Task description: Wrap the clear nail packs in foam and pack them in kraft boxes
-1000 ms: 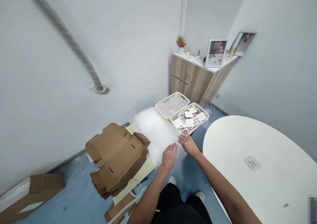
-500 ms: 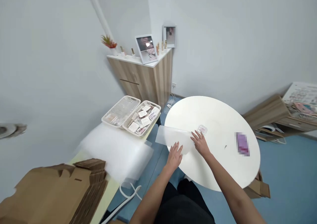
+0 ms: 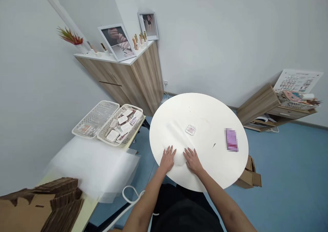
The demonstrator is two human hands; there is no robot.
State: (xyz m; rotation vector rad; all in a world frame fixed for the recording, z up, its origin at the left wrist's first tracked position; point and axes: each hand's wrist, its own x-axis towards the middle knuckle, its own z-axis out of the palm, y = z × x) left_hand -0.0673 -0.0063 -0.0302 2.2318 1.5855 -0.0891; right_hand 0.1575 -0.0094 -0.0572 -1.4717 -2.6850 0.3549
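The left hand (image 3: 167, 159) and right hand (image 3: 192, 161) lie open, fingers spread, grasping nothing, on a translucent white foam sheet (image 3: 176, 139) flat on a round white bench (image 3: 217, 170), lower centre of the frame.

Bright, flat, diffuse light fills the room, leaving only faint, soft shadows. The white tabletop (image 3: 205, 122) looks evenly lit. Wide-angle distortion tilts the walls (image 3: 217, 44) and stretches the cardboard stack (image 3: 43, 204) at 7 o'clock. The foam sheet (image 3: 92, 167) at 8 o'clock looks hazy, and the package (image 3: 231, 140) near 3 o'clock is pixelated.
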